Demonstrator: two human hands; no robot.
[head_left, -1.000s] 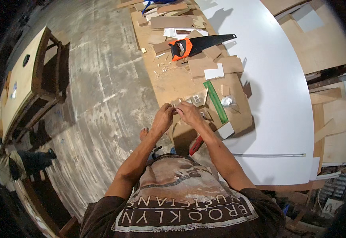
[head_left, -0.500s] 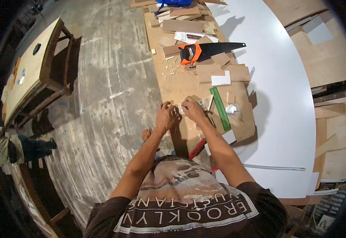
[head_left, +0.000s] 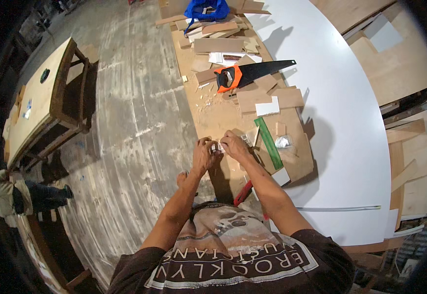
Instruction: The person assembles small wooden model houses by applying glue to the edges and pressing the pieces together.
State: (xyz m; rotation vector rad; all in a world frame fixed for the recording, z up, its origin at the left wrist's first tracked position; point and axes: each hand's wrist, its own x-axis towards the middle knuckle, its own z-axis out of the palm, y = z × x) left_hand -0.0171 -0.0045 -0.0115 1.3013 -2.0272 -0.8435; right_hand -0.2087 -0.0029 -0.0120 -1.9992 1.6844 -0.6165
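My left hand (head_left: 204, 155) is closed at the near left edge of the wooden work board, its fingertips on a small white piece (head_left: 217, 146). From the other side my right hand (head_left: 234, 146) pinches the same piece, so the two hands almost meet. Fingers cover most of it, and its exact kind is too small to make out. Just right of my right hand lie a thin pale wood strip (head_left: 256, 136) and a long green bar (head_left: 268, 143). A clear, shiny round item (head_left: 283, 141) sits beyond the bar.
A handsaw (head_left: 252, 74) with an orange and black handle lies on wood offcuts (head_left: 219, 45). Behind them is a blue bag (head_left: 207, 10). A red-handled tool (head_left: 243, 193) is close to my body. A large white sheet (head_left: 343, 147) spreads rightward; another table (head_left: 39, 93) stands left.
The view has tilted, so the bench and its things appear slightly lower. Both hands stay together at the small white piece, with only slight finger movement.
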